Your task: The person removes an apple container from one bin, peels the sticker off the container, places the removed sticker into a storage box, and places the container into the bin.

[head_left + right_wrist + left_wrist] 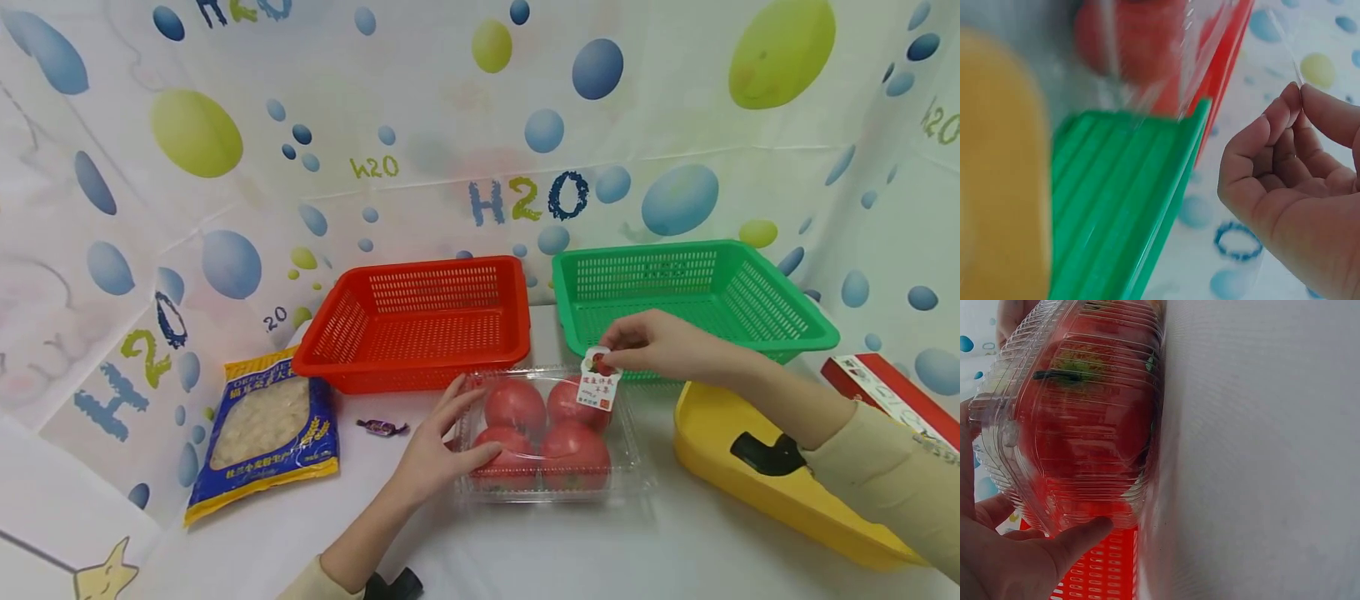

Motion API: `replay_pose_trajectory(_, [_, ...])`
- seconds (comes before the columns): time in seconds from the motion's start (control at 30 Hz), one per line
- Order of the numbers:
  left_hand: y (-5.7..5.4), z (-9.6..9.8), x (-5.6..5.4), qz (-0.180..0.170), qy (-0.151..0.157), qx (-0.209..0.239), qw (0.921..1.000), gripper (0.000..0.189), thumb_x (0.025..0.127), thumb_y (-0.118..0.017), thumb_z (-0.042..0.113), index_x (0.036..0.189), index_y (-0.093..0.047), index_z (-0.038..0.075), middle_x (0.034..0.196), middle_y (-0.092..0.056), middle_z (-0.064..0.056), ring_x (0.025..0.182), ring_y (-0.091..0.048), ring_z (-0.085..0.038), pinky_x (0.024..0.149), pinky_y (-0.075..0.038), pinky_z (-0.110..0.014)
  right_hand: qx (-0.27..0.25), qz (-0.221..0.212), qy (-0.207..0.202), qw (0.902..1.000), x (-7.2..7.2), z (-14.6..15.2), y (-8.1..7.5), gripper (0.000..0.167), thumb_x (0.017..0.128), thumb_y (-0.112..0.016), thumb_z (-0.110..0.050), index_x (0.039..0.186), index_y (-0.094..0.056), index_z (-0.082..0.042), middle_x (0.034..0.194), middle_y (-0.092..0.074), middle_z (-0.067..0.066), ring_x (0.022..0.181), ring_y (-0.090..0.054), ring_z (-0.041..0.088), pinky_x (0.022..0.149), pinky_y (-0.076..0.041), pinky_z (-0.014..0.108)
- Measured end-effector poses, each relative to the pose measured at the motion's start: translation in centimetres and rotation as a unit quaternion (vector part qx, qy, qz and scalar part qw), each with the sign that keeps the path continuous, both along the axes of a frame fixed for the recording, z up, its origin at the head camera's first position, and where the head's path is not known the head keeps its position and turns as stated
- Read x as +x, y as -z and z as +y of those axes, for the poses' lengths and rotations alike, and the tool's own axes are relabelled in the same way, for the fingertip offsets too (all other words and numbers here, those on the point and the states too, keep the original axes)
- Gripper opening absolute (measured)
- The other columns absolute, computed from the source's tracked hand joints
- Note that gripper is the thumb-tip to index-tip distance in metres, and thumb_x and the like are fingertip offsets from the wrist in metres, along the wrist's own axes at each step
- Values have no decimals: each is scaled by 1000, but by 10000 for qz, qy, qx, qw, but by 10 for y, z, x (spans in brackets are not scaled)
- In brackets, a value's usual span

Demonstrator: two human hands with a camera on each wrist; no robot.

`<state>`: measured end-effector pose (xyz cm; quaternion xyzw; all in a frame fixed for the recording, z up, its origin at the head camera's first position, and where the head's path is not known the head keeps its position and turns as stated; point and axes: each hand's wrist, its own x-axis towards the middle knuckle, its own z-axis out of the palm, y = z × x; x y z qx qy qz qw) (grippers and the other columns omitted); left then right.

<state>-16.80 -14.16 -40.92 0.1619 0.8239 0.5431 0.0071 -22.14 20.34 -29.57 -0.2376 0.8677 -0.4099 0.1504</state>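
A clear plastic box of red tomatoes sits on the white worktop, between the two hands. The left hand grips the box's left side, thumb nearer the front and fingers reaching along the far part of that side. The right hand, by the box's far right corner, pinches a white printed label near its top edge. The label overlaps the lid in the head view; whether it touches cannot be told. Behind the box stand a red basket and a green basket, with a yellow tray to the right
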Motion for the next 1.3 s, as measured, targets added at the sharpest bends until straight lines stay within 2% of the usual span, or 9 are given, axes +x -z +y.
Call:
replay_pose_trajectory(0.13, [0, 1, -1, 15, 7, -17, 10000, 68, 82, -84, 32, 145, -57, 26, 166, -24, -1, 144, -34, -41, 100, -47, -57, -74, -148, 235, 9996, 4, 33, 2, 20, 101, -64, -18, 111, -68, -2, 102, -71, 6, 97, -64, 23, 89, -54, 32])
replay_pose_trajectory(0.27, [0, 2, 0, 43, 4, -53, 10000, 70, 81, -84, 35, 145, -56, 27, 166, -24, -2, 143, -34, -42, 99, -48, -57, -26, -268, 553, 9981, 7, 67, 12, 22, 102, -62, -18, 114, -66, 1, 106, -70, 5, 96, -63, 19, 87, -54, 29])
replay_pose_trajectory(0.37, [0, 1, 0, 34, -28, -47, 10000, 70, 81, -84, 35, 145, -56, 27, 166, -24, -3, 143, -35, -42, 99, -48, -57, 17, -492, 764, 9959, 8, 89, 21, 25, 102, -62, -18, 116, -64, 2, 101, -68, 6, 90, -60, 18, 81, -54, 29])
replay_pose_trajectory(0.5, [0, 0, 0, -22, -83, -18, 10000, 69, 82, -84, 33, 145, -57, 27, 166, -24, -2, 143, -35, -41, 100, -47, -58, 100, -737, 895, 9932, 10, 112, 32, 28, 101, -64, -20, 117, -63, 4, 95, -64, 7, 87, -58, 18, 76, -52, 28])
replay_pose_trajectory(0.6, [0, 1, 0, -41, -109, -20, 9999, 69, 82, -84, 33, 145, -57, 28, 166, -24, -1, 143, -35, -41, 100, -47, -58, 118, -846, 825, 9929, 12, 124, 39, 28, 101, -63, -18, 116, -63, 5, 95, -64, 6, 87, -58, 19, 74, -52, 27])
replay_pose_trajectory(0.8, [-1, 2, 0, -74, -114, -34, 9999, 70, 80, -85, 34, 145, -57, 30, 165, -25, 1, 143, -36, -38, 100, -47, -57, 130, -976, 563, 9935, 13, 136, 56, 25, 101, -62, -13, 116, -63, 7, 98, -65, 5, 84, -58, 19, 70, -51, 24])
replay_pose_trajectory(1.0, [0, 1, 1, -56, -77, 10, 10000, 70, 81, -84, 33, 145, -56, 28, 166, -23, -1, 144, -34, -40, 100, -46, -58, 118, -972, 523, 9938, 11, 136, 69, 24, 100, -63, -11, 115, -64, 7, 96, -63, 7, 80, -57, 18, 67, -49, 23])
replay_pose_trajectory(1.17, [0, 2, 0, -43, -49, 45, 10000, 68, 82, -84, 31, 145, -57, 27, 166, -23, -2, 144, -33, -40, 101, -46, -58, 242, -1200, 593, 9907, 11, 137, 75, 28, 101, -61, -14, 119, -61, 8, 96, -59, 7, 84, -54, 20, 68, -48, 26])
replay_pose_trajectory(1.3, [-1, 2, 0, -21, -37, 36, 10000, 67, 83, -83, 31, 144, -57, 26, 166, -23, -3, 144, -34, -41, 100, -46, -58, 359, -1314, 545, 9892, 13, 138, 75, 33, 103, -59, -17, 121, -59, 10, 91, -57, 7, 87, -55, 22, 71, -50, 29])
